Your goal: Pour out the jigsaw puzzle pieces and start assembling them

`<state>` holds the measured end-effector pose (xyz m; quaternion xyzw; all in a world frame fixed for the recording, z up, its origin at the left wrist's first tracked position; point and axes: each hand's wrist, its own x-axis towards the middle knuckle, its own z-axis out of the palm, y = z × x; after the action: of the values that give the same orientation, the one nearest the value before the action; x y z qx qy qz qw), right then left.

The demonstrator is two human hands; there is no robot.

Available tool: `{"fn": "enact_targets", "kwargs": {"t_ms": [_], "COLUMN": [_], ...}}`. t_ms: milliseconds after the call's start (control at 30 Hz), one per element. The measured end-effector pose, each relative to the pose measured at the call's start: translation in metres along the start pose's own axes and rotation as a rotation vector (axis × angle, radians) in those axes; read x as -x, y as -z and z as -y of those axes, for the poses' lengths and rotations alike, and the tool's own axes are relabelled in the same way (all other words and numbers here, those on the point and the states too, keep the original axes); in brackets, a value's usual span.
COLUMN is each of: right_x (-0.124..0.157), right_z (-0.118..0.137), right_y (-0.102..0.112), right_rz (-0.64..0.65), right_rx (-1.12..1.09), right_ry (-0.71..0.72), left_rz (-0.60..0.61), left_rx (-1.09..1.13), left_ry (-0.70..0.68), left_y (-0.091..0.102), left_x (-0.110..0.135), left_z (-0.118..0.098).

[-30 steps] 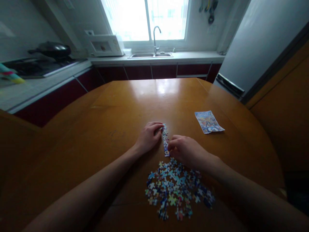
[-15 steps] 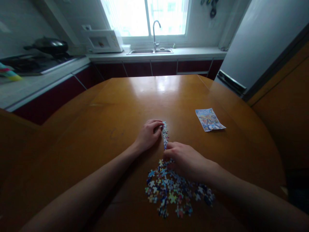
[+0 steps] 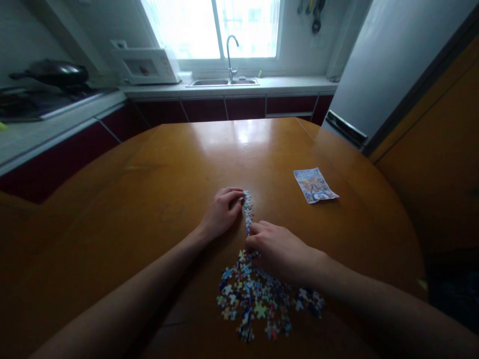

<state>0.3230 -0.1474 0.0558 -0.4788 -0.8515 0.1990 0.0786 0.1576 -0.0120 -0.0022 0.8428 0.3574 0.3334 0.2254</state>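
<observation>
A narrow strip of joined jigsaw puzzle pieces (image 3: 248,209) lies on the wooden table (image 3: 179,164), pointing away from me. At its far end, my left hand (image 3: 223,209) rests with fingers curled and fingertips on the strip's left edge. My right hand (image 3: 275,247) is closed in a pinch at the near end, on a puzzle piece mostly covered by the fingers. Below and partly under that hand spreads a pile of loose puzzle pieces (image 3: 259,310) in blue, white, yellow and dark colours.
A creased printed picture sheet (image 3: 315,185) lies to the right of the strip. Beyond the table are a counter with a sink (image 3: 209,83), a white microwave (image 3: 145,66) and a wok (image 3: 56,74) on the stove. A fridge (image 3: 362,65) stands at right.
The view has turned slightly right, so everything sits a little further left. Both hands keep nearly the same places at the strip's two ends.
</observation>
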Motion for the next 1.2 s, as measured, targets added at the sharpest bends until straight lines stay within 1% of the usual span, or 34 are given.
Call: {"fn": "enact_targets", "kwargs": {"t_ms": [133,400,500,567,700,833,1200], "right_x": [0.001,0.002,0.002,0.003,0.002,0.001,0.002], "right_z": [-0.003,-0.001,-0.004,-0.008,-0.014,-0.016,-0.017], "right_y": [-0.003,0.001,0.003,0.007,0.013,0.014,0.01], "right_rz": [-0.01,0.0,-0.015,-0.049,-0.141,-0.201,-0.241], "right_rx": [0.003,-0.014,-0.08,-0.136,-0.193,-0.196,-0.095], "right_ry": [0.038,0.02,0.021,0.013,-0.052,-0.116,-0.2], "left_rz": [0.006,-0.003,0.011,0.022,0.018,0.016,0.008], "left_rx": [-0.004,-0.006,-0.006,-0.005,-0.008,-0.009,-0.003], "left_ry": [0.009,0.008,0.012,0.017,0.029,0.028,0.018], "left_y": [0.0,0.0,0.001,0.001,0.001,0.0,0.001], "left_x": [0.0,-0.001,-0.001,-0.001,-0.001,0.0,-0.001], "left_z": [-0.001,-0.001,-0.002,-0.003,-0.003,-0.003,-0.005]}}
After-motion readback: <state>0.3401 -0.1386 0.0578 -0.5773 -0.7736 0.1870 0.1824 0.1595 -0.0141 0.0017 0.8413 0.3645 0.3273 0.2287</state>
